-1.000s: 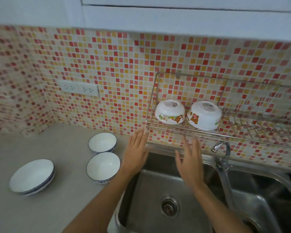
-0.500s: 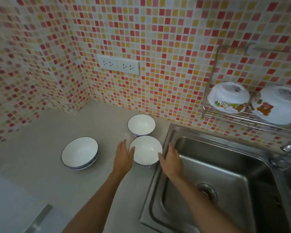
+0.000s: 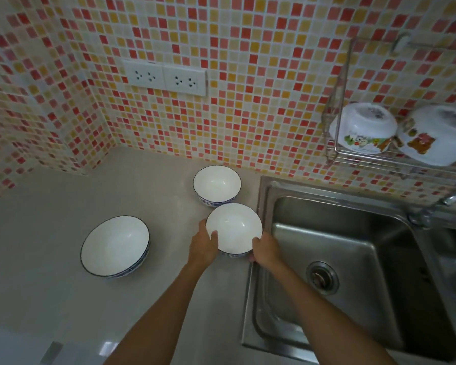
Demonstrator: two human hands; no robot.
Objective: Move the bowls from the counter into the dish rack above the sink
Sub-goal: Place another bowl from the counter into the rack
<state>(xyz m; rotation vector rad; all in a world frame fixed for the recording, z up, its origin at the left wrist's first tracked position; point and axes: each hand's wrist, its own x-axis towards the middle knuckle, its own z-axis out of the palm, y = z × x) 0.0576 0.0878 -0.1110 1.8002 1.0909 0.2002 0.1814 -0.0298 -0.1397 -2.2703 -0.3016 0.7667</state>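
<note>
Three white bowls with blue rims stand upright on the grey counter (image 3: pixel 50 259). The near small bowl (image 3: pixel 233 227) sits beside the sink's left edge; my left hand (image 3: pixel 204 245) grips its left rim with the thumb inside, and my right hand (image 3: pixel 265 248) grips its right side. A second small bowl (image 3: pixel 217 183) stands just behind it. A larger bowl (image 3: pixel 115 246) rests further left. The wire dish rack (image 3: pixel 336 106) hangs on the tiled wall at upper right, holding two upturned white bowls with cartoon prints (image 3: pixel 363 130) (image 3: pixel 435 135).
A steel sink (image 3: pixel 334 254) with a drain fills the lower right, and a tap (image 3: pixel 453 197) pokes in at the right edge. Two wall sockets (image 3: pixel 165 77) sit on the mosaic tiles above the counter.
My view swung left from the rack toward the counter. Both hands dropped from near the rack to the near small bowl and closed on its two sides.
</note>
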